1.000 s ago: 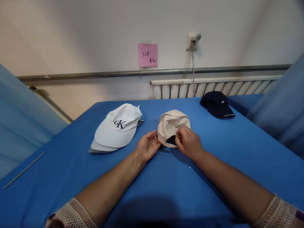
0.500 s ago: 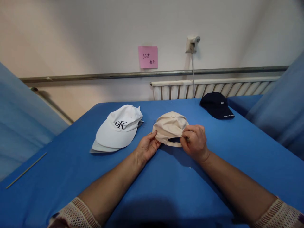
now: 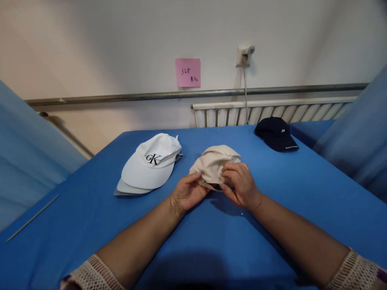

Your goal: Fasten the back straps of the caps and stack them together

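A beige cap [image 3: 213, 161] lies crumpled in the middle of the blue table [image 3: 272, 209]. Both of my hands grip its near edge. My left hand [image 3: 187, 192] pinches the lower left rim with closed fingers. My right hand [image 3: 240, 184] is closed over the right side, its fingers curled onto the fabric. The cap's brim is mostly hidden under my hands.
A white cap with a black logo [image 3: 151, 164] rests on a stack of similar caps to the left. A dark navy cap [image 3: 276, 133] sits at the far right. Behind are a radiator [image 3: 272, 110], a wall rail and a pink note [image 3: 188, 72]. Blue curtains flank both sides.
My hands have drawn closer together on the beige cap. The cap has bunched up and shifted slightly left; its dark inner opening no longer shows.
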A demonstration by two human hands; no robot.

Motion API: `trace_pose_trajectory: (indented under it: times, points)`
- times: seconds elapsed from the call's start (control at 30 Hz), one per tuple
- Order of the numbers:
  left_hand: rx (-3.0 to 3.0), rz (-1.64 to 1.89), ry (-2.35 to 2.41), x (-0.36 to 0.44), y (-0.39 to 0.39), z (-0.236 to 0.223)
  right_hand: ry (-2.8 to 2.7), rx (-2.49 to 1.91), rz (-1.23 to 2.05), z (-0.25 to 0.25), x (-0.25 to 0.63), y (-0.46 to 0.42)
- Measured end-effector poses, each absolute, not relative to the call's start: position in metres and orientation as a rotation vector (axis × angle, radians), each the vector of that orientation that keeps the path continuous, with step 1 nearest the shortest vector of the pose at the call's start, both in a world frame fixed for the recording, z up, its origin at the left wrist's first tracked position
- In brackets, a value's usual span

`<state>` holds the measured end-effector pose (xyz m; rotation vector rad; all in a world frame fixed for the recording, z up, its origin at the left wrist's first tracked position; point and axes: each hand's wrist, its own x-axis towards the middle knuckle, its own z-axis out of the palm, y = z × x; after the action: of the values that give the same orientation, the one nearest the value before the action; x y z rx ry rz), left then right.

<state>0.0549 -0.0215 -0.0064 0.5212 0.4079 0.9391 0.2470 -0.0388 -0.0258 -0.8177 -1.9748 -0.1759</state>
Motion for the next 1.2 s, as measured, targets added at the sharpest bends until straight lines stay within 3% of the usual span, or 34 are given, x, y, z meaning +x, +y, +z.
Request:
trace_pose_trajectory:
  times: [1.2]
  points:
    - [0.560,0.772,0.475,0.038,-0.009,-0.018,-1.602,-1.147,-0.069,-0.045,0.274,-0.003]
